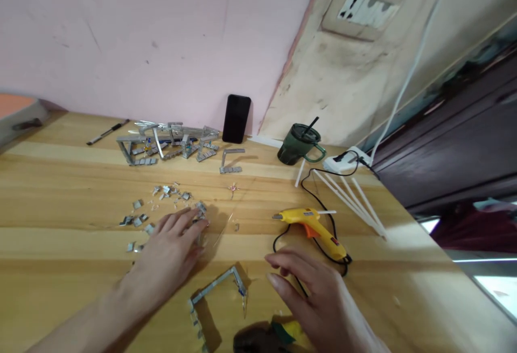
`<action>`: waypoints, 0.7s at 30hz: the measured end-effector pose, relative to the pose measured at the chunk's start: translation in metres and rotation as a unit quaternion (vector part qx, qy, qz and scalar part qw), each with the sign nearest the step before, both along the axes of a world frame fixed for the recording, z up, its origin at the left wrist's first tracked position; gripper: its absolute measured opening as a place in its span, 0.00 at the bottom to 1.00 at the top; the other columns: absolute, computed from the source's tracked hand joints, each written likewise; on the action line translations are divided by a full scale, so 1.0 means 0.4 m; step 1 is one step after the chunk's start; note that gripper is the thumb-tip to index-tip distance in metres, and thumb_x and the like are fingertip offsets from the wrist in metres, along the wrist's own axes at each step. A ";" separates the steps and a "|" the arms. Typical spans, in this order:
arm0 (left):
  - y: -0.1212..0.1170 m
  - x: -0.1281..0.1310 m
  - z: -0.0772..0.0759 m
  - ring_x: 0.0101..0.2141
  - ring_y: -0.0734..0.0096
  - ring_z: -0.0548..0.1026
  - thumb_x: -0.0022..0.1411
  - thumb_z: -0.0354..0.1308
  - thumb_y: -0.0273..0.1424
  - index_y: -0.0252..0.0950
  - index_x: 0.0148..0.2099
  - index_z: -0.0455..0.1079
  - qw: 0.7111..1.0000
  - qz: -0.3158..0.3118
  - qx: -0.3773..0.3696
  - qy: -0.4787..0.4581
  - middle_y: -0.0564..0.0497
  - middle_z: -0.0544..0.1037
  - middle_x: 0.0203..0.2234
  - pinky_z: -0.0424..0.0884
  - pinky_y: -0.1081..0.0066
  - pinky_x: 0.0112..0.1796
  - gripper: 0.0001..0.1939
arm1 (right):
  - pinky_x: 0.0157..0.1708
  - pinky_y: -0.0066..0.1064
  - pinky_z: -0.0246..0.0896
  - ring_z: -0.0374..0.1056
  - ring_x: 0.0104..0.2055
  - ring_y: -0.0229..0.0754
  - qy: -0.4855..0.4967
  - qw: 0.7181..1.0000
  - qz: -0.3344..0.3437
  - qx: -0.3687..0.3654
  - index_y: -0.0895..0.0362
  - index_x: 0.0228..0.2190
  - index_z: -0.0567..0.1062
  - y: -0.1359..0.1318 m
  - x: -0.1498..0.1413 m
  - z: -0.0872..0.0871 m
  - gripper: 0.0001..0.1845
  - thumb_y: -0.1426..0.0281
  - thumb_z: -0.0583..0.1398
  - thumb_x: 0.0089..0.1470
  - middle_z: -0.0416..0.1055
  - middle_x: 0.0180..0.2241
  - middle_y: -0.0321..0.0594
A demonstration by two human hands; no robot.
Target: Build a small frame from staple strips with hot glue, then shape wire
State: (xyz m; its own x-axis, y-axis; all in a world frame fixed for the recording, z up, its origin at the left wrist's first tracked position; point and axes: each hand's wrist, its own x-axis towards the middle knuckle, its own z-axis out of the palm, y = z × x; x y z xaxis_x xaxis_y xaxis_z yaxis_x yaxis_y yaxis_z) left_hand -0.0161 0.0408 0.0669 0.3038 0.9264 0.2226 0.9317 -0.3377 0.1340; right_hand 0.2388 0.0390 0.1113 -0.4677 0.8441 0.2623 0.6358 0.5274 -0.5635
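My left hand (173, 245) reaches over the table, its fingertips at a small cluster of silver metal-like pieces (201, 207). Its thumb and forefinger are apart, and I see nothing held. My right hand (313, 293) hovers with curved fingers, a gap between thumb and forefinger and nothing between them. Between the hands, nearer me, lies an angular silver bracket-shaped frame (212, 286) built from short segments, with a tiny blue part and thin wires at one end. Beyond my right hand rests a yellow hot glue gun (319, 226) with an orange trigger and a white glue stick in its back.
Several silver frames (161, 145) stand near the wall, by a pen (107, 132) and an upright phone (236, 118). A green mug (299, 144), white glue sticks (355, 202) and a power strip (347, 160) are at right. A black cord (319, 196) loops around the glue gun. A dark object (258, 338) lies at the near edge.
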 end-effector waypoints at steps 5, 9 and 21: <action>0.070 0.028 -0.004 0.52 0.56 0.67 0.56 0.54 0.25 0.39 0.45 0.70 0.998 -0.056 -0.027 0.034 0.45 0.74 0.47 0.63 0.55 0.50 0.14 | 0.28 0.31 0.65 0.70 0.29 0.41 -0.011 1.000 -0.004 -0.023 0.57 0.32 0.73 0.035 -0.026 -0.016 0.08 0.72 0.54 0.53 0.72 0.28 0.40; 0.073 0.002 0.004 0.42 0.61 0.72 0.55 0.51 0.20 0.39 0.37 0.72 0.997 -0.053 -0.026 0.047 0.47 0.77 0.37 0.66 0.59 0.46 0.13 | 0.28 0.31 0.63 0.69 0.30 0.42 -0.038 0.998 -0.008 -0.054 0.57 0.32 0.73 0.058 -0.035 -0.020 0.07 0.72 0.55 0.52 0.71 0.29 0.40; 0.079 -0.096 0.044 0.25 0.57 0.74 0.62 0.45 0.30 0.38 0.25 0.71 0.995 0.039 0.023 0.092 0.48 0.76 0.17 0.68 0.58 0.34 0.17 | 0.26 0.26 0.54 0.68 0.29 0.37 -0.221 0.973 -0.063 -0.009 0.55 0.28 0.74 0.227 -0.103 0.025 0.09 0.70 0.55 0.56 0.73 0.29 0.36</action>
State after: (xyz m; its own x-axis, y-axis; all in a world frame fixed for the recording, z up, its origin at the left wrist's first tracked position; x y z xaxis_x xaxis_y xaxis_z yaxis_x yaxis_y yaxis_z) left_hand -0.0543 0.0725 0.0845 0.2715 0.9387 0.2124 0.9624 -0.2660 -0.0545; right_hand 0.1977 0.1296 0.1211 -0.4239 0.9047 0.0436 0.8771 0.4221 -0.2292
